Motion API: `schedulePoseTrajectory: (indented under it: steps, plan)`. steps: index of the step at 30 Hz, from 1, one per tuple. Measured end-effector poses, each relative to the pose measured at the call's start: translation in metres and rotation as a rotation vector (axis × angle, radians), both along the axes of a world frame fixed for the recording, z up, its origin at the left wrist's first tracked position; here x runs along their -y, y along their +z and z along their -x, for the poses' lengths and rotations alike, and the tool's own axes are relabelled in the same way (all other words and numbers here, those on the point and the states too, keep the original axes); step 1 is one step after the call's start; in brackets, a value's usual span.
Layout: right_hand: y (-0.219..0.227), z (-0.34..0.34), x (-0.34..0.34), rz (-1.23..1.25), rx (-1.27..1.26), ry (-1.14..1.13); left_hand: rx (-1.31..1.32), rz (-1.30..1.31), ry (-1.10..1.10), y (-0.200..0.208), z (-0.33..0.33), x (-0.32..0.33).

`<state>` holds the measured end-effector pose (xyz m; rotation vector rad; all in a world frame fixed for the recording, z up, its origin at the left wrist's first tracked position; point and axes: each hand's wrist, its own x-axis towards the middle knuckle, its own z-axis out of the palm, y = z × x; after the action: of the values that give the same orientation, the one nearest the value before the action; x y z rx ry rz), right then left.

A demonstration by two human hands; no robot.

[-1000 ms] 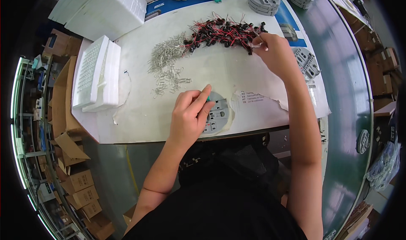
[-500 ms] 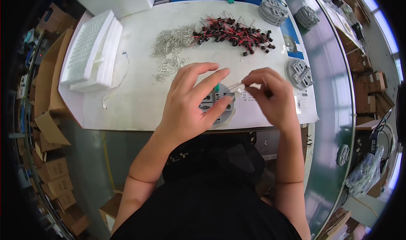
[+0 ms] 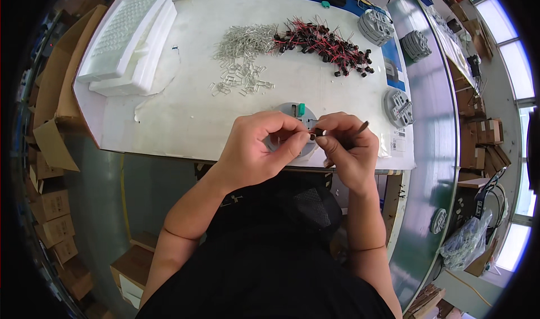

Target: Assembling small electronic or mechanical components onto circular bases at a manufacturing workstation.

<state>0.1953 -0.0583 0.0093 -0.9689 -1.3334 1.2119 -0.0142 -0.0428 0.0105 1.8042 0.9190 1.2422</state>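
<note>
My left hand point(image 3: 264, 145) and my right hand point(image 3: 351, 147) meet over a grey round fixture point(image 3: 288, 108) near the table's front edge. Between their fingertips is a small black part point(image 3: 319, 132) with a bit of red at its left end. The right thumb and forefinger pinch the black body; the left fingertips close on the red end. A slim dark tool point(image 3: 363, 127) sticks out behind my right fingers, its other end hidden. A green block point(image 3: 301, 109) stands on the fixture, most of which my hands cover.
Beyond my hands lie a pile of clear U-shaped pieces point(image 3: 244, 43) and a heap of black parts with red wires point(image 3: 323, 43). White foam trays point(image 3: 126, 37) stand at left. More grey round fixtures point(image 3: 398, 108) sit along the right side. An open cardboard box point(image 3: 62, 82) flanks the table.
Both hands have come together, the left closing from spread fingers into a pinch. A black part now shows between them. The two thin prongs that pointed from my right hand no longer show.
</note>
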Motion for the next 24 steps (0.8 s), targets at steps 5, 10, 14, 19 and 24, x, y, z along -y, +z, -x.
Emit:
schedulePoseTrajectory:
  steps: [5, 10, 14, 19, 24]
  plan:
    - [-0.007, 0.003, 0.003, -0.181, -0.072, 0.053, 0.550, 0.649, -0.322, -0.009, 0.000, 0.009]
    - [-0.006, 0.000, 0.009, -0.111, -0.101, 0.094, 0.528, 0.623, -0.306, -0.007, 0.000, 0.013]
    - [-0.003, -0.002, 0.010, -0.169, 0.045, 0.094, 0.403, 0.673, -0.291, 0.002, 0.003, 0.010]
    - [0.001, -0.003, 0.018, -0.083, 0.137, 0.062, 0.265, 0.519, -0.257, 0.002, 0.003, 0.011]
    - [-0.007, -0.006, 0.017, -0.097, 0.136, 0.087, 0.271, 0.610, -0.305, 0.006, 0.003, 0.008]
